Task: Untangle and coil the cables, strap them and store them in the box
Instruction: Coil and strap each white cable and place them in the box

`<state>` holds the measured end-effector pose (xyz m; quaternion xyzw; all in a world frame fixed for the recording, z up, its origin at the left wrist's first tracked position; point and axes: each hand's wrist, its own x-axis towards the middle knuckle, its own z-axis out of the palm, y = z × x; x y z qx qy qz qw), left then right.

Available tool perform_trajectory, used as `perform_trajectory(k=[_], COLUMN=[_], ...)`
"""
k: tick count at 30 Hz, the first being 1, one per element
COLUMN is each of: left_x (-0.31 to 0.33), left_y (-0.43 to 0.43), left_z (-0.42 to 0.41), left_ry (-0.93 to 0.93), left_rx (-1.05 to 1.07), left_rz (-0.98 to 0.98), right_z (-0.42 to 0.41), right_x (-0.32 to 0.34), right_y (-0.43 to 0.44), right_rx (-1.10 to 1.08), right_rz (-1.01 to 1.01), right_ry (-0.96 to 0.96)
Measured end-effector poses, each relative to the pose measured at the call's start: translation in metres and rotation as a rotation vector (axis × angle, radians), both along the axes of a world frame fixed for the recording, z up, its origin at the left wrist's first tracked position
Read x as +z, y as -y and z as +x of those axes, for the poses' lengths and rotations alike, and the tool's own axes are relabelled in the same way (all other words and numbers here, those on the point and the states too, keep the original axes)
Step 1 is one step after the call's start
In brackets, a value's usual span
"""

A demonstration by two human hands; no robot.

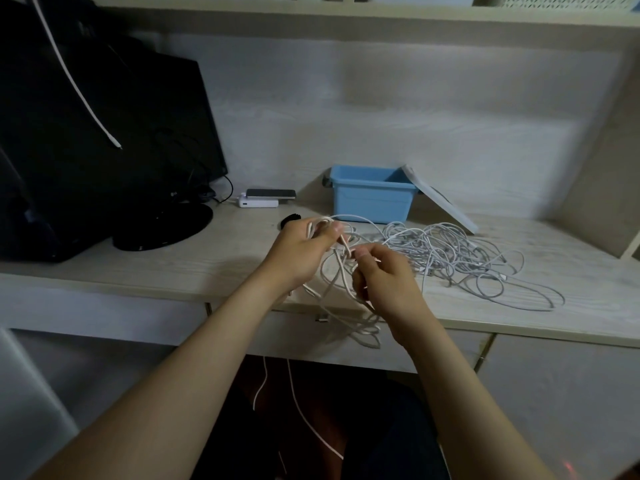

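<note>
A tangle of white cables (460,261) lies on the pale desk (173,268), right of my hands. My left hand (301,251) grips a small bundle of white cable loops above the desk's front part. My right hand (381,275) pinches a strand of the same cable just below and to the right. Loose loops (360,327) hang from both hands over the desk's front edge. Behind the hands stands the open blue box (372,199), and its white lid (446,206) leans against its right side.
A black monitor (114,133) on a round stand fills the back left. A white power bank with a phone on top (266,198) lies left of the box. A small black item (289,220) sits behind my left hand. Thin cables (294,400) hang under the desk.
</note>
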<state>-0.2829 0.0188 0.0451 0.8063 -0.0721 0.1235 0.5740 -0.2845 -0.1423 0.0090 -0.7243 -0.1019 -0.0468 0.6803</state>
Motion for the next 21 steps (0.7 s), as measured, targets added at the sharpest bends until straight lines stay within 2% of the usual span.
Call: perform_trajectory(k=[4, 8, 12, 16, 19, 21], left_x=[0.002, -0.004, -0.007, -0.003, -0.002, -0.002], left_y=[0.002, 0.001, 0.0, -0.004, -0.007, -0.009], left_z=[-0.002, 0.004, 0.007, 0.007, 0.011, 0.012], left_ry=[0.033, 0.039, 0.015, -0.034, -0.025, -0.037], left_rx=[-0.026, 0.033, 0.047, 0.075, 0.149, 0.14], left_rz=[-0.046, -0.059, -0.089, -0.122, -0.145, -0.123], right_z=[-0.006, -0.003, 0.002, -0.004, -0.002, 0.005], right_x=[0.001, -0.003, -0.007, -0.004, -0.008, -0.012], right_y=[-0.002, -0.007, -0.009, -0.006, 0.001, 0.003], right_rx=[0.032, -0.003, -0.069, -0.012, -0.011, -0.104], right_rz=[0.058, -0.001, -0.015, 0.116, -0.026, -0.132], right_ry=[-0.003, 0.005, 0.136, 0.193, 0.385, 0.471])
